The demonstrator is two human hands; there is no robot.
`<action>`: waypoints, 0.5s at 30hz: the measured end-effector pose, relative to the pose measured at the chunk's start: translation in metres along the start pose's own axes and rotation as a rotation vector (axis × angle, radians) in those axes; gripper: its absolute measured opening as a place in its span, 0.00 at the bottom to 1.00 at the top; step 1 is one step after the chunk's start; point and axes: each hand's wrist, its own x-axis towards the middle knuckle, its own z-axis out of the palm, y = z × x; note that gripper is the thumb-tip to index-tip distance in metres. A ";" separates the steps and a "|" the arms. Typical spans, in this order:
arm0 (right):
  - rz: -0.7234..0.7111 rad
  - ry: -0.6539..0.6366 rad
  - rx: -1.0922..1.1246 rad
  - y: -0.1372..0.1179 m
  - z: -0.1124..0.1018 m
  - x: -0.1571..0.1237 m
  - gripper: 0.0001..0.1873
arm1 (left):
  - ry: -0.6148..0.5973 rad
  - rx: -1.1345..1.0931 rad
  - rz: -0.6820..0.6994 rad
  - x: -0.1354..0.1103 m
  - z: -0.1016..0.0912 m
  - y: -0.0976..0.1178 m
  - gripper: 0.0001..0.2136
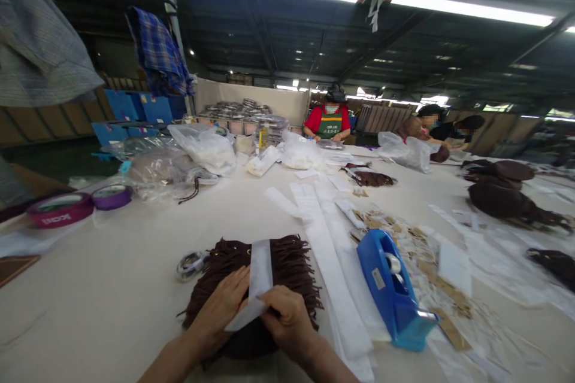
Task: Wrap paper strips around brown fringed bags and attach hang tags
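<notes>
A dark brown fringed bag point(287, 263) lies on the table in front of me. Across its middle runs a white paper strip point(261, 260), its near end folded over toward the left. My left hand point(227, 299) lies with fingers stretched flat on the fringe, along the strip's left edge. With thumb and fingers closed, my right hand point(285, 311) grips the strip near its fold. A small coiled cord or chain point(191, 264) sits just left of the bag.
Right of the bag are long white paper strips point(326, 251) and a blue tape dispenser point(389, 290). Tags and strings point(413, 239) lie beyond it. Purple tape rolls point(60, 209) and plastic-wrapped goods point(155, 173) stand at left. A co-worker point(330, 122) works across the table.
</notes>
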 end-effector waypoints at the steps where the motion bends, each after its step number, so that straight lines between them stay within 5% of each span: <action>1: -0.032 -0.004 -0.024 0.001 0.001 -0.004 0.09 | 0.015 0.011 -0.018 -0.006 0.001 0.000 0.20; 6: -0.211 0.014 -0.051 0.002 0.006 -0.019 0.12 | 0.190 -0.002 -0.065 -0.016 -0.001 0.002 0.21; 11: -0.325 0.045 -0.047 0.004 0.010 -0.023 0.09 | 0.203 0.058 0.105 -0.005 -0.014 0.015 0.19; 15: -0.394 0.051 -0.161 0.013 0.020 -0.029 0.10 | 0.179 0.137 0.263 -0.001 0.002 0.014 0.19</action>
